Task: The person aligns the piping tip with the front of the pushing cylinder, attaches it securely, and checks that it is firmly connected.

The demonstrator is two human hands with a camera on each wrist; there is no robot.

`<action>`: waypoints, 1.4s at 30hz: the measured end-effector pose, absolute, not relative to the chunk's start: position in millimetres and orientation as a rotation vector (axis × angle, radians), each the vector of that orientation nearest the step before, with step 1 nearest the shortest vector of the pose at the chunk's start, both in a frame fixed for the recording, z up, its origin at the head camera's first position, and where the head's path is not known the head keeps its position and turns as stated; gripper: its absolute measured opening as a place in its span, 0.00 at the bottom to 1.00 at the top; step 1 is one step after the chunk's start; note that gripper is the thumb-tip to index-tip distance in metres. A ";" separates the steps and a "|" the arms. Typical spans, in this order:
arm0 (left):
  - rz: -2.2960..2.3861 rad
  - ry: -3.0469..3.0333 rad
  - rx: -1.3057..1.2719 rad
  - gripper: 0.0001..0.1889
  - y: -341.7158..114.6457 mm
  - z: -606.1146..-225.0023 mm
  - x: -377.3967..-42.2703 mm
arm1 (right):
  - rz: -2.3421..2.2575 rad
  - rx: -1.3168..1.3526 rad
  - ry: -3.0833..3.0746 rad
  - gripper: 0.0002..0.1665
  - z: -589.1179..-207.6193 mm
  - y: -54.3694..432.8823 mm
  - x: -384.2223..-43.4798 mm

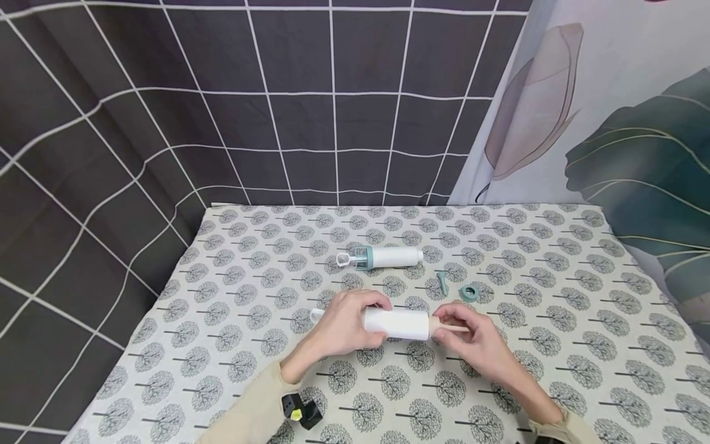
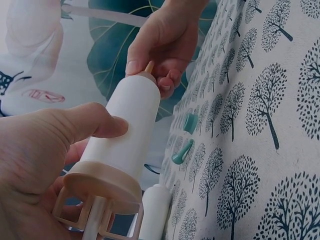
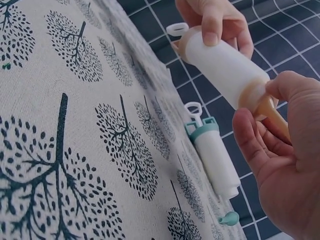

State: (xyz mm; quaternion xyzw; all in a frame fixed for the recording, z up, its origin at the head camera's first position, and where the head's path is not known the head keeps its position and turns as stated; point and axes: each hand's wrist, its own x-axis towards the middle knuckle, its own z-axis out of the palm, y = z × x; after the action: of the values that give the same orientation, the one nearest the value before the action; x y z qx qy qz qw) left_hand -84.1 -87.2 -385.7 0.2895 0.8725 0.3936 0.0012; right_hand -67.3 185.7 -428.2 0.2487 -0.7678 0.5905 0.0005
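A white syringe (image 1: 403, 324) with a beige collar (image 2: 102, 182) lies sideways between the two hands, low over the table. My left hand (image 1: 345, 320) grips its barrel near the collar, thumb along the side. The white pull ring (image 3: 177, 26) of the plunger sticks out beyond that hand. At the other end, my right hand (image 1: 478, 340) pinches the beige end cap, from which a thin tapered nozzle (image 3: 275, 122) points toward the palm.
Behind the hands lies a second white syringe (image 1: 395, 256) with a teal collar. Closer to the right hand are a teal nozzle (image 1: 442, 283) and a teal ring cap (image 1: 463, 293). A tree-print cloth (image 1: 249, 370) covers the table; curtains (image 1: 299, 123) hang behind.
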 end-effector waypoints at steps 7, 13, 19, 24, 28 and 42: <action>1.239 2.730 0.886 0.22 -87.0 -386.1 -83.5 | 1.952 0.727 -2.468 0.11 -425.6 186.5 -66.4; 1.229 2.731 0.871 0.22 -87.5 -387.0 -83.6 | 1.915 0.679 -2.549 0.12 -423.8 186.6 -64.9; 1.245 2.726 0.878 0.22 -87.9 -387.6 -84.2 | 1.842 0.734 -2.477 0.22 -425.2 187.5 -67.0; 1.254 2.723 0.876 0.22 -88.7 -387.8 -84.7 | 1.847 0.941 -2.318 0.29 -427.1 187.4 -70.2; 1.255 2.726 0.875 0.22 -88.9 -387.7 -84.6 | 1.861 1.011 -2.254 0.31 -428.3 186.0 -70.8; 1.237 2.736 0.869 0.22 -88.1 -388.1 -82.3 | 1.792 0.933 -2.328 0.26 -429.9 182.4 -67.7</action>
State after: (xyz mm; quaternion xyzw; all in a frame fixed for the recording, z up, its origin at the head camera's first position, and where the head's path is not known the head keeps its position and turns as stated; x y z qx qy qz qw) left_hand -82.3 -88.1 -388.1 0.2780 0.8753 0.3957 0.0080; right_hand -67.7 182.4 -429.9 0.3026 -0.7549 0.5811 0.0295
